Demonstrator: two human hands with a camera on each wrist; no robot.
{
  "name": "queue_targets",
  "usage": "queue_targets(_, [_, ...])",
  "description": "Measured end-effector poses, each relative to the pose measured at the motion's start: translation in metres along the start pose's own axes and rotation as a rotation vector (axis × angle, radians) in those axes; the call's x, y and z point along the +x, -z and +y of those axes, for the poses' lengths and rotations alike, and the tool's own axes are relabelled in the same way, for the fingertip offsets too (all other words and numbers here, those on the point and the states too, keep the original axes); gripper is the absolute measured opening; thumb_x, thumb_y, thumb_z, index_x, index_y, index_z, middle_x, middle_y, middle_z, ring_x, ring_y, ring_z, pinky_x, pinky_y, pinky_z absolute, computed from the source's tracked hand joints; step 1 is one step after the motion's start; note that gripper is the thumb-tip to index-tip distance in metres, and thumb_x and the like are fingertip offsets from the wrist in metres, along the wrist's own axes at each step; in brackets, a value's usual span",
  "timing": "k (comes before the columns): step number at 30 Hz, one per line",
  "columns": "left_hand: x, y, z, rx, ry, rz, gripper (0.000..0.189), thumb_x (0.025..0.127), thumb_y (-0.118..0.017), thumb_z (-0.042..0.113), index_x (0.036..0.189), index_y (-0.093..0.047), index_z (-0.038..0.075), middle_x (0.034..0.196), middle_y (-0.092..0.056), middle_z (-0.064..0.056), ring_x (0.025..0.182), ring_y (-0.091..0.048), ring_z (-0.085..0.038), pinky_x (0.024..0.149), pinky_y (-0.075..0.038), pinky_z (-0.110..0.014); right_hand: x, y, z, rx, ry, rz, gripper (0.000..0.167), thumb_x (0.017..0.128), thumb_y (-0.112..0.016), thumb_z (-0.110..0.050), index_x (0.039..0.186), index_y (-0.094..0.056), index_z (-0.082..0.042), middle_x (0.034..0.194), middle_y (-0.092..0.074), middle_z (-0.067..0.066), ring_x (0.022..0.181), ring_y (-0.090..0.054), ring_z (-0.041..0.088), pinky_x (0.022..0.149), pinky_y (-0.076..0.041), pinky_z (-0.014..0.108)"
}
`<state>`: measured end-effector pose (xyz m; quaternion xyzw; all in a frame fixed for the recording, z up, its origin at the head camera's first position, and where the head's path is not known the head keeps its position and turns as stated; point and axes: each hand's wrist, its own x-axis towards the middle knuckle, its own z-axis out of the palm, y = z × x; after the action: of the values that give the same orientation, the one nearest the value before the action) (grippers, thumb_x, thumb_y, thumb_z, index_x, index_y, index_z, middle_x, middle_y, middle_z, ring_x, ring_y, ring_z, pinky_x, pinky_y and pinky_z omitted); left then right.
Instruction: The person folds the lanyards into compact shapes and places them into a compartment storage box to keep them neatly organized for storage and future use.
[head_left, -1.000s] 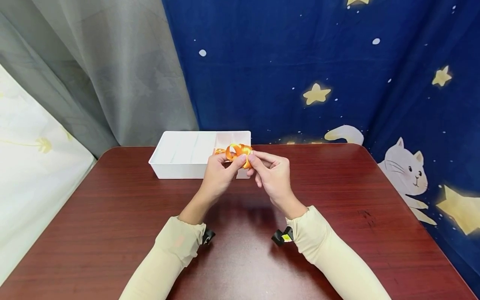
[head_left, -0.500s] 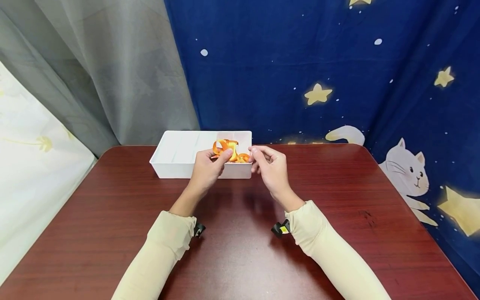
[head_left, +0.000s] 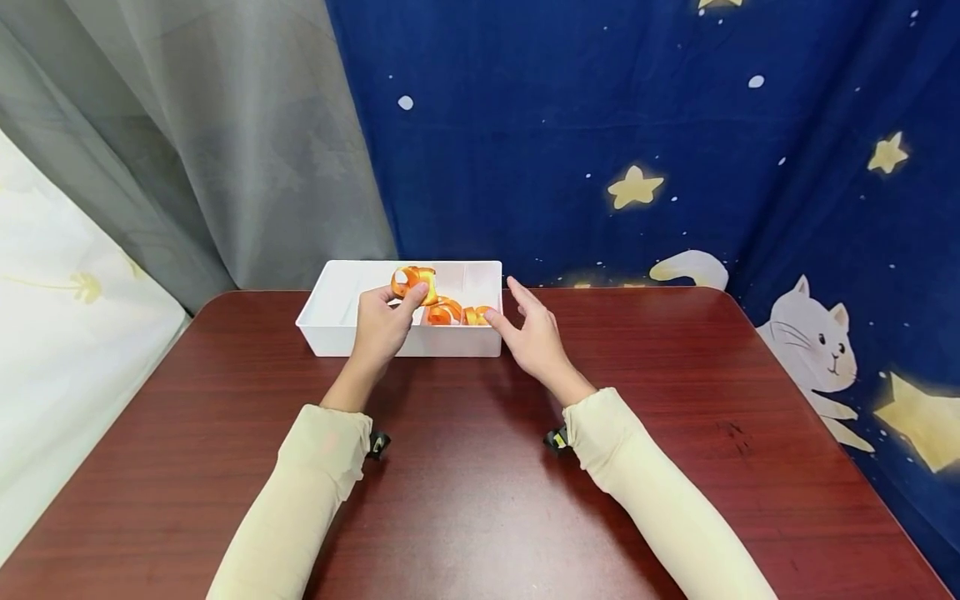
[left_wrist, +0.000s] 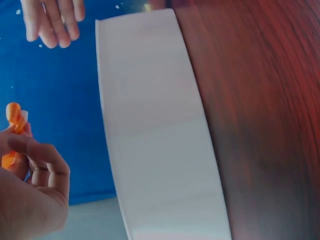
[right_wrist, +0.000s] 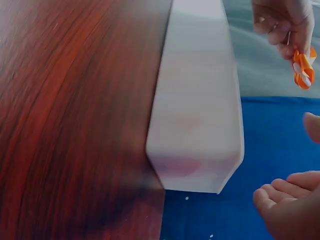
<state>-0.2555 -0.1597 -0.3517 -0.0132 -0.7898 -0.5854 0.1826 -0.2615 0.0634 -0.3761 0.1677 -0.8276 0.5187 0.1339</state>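
Note:
My left hand (head_left: pixel 381 325) pinches a looped orange ribbon bow (head_left: pixel 414 285) between thumb and fingers, above the middle of a white divided box (head_left: pixel 405 342). In the right wrist view the bow (right_wrist: pixel 303 70) shows shiny orange loops with white parts. More orange ribbon pieces (head_left: pixel 444 311) lie in the box's right-hand compartments. At the box's right end my right hand (head_left: pixel 536 337) holds nothing, its thumb and fingers spread apart. The right wrist view shows that hand (right_wrist: pixel 295 205) with the palm turned up.
The box stands near the far edge of a dark red wooden table (head_left: pixel 480 500). Behind it hang a grey curtain (head_left: pixel 277 150) and a blue curtain (head_left: pixel 510 167) with stars and a cat. A white cloth (head_left: pixel 67 333) hangs at the left.
Both hands were together at the orange bow. They have parted: the left hand has carried the bow leftward over the box, and the right hand's fingers have spread.

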Motion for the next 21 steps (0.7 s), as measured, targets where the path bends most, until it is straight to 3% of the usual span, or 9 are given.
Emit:
queue_targets(5, [0.006,0.004,-0.009,0.116,0.022,0.037,0.038,0.095,-0.069,0.027,0.098,-0.072,-0.011,0.092,-0.068,-0.021,0.086,-0.052,-0.021,0.062,-0.038,-0.022,0.006,-0.003,0.008,-0.139,-0.015,-0.125,0.062,0.100,-0.061,-0.022,0.150,-0.036,0.004,0.156,-0.035,0.019,0.145,-0.032,0.026,0.118,-0.025,0.038])
queue_targets(9, [0.012,0.006,-0.016,0.205,0.033,0.062,0.039,0.095,-0.069,0.028,0.095,-0.072,-0.011,0.085,-0.066,-0.022,0.086,-0.050,-0.025,0.064,-0.035,-0.027,0.009,-0.005,0.010,-0.169,-0.023,-0.175,0.058,0.102,-0.056,-0.021,0.149,-0.036,0.006,0.157,-0.033,0.019,0.145,-0.031,0.027,0.118,-0.024,0.038])
queue_targets(21, [0.023,0.012,-0.030,0.249,0.039,0.078,0.038,0.093,-0.071,0.027,0.087,-0.072,-0.011,0.074,-0.061,-0.016,0.081,-0.049,-0.028,0.064,-0.034,-0.031,0.015,-0.008,0.021,-0.112,-0.078,-0.189,0.061,0.101,-0.060,-0.026,0.153,-0.036,-0.004,0.156,-0.037,0.013,0.144,-0.035,0.026,0.116,-0.029,0.042])
